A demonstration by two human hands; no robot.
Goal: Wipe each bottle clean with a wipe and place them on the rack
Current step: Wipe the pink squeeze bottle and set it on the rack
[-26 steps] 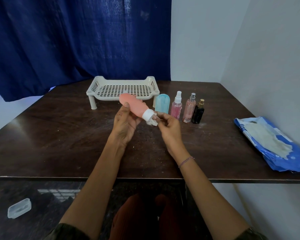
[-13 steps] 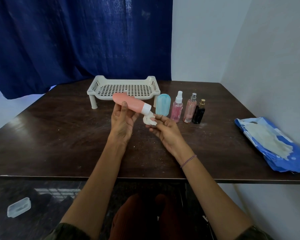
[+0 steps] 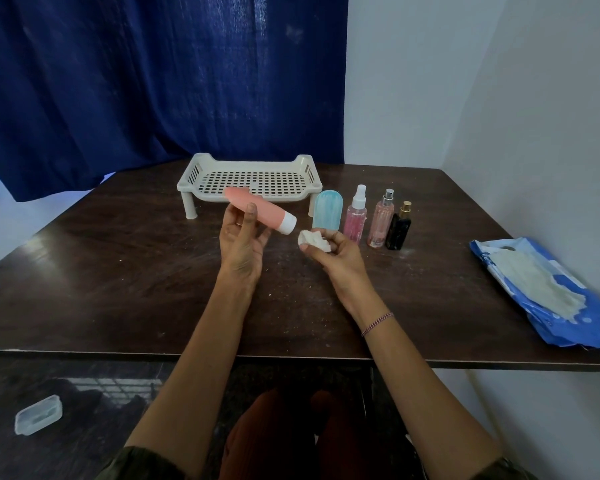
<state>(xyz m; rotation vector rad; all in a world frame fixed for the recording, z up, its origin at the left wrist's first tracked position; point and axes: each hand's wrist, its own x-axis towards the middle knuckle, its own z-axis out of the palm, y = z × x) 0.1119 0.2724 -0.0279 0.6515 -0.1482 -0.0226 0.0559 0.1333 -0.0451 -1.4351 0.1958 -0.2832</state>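
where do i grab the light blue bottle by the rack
Take the light blue bottle by its broad middle, from the near side, thumb in front, fingers behind: it stands upright, the rack close on its left and the pink spray bottle close on its right, so side gaps look tight.

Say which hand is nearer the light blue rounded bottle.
Right. The right hand is just in front of the light blue rounded bottle; the left hand grips the pink bottle farther left.
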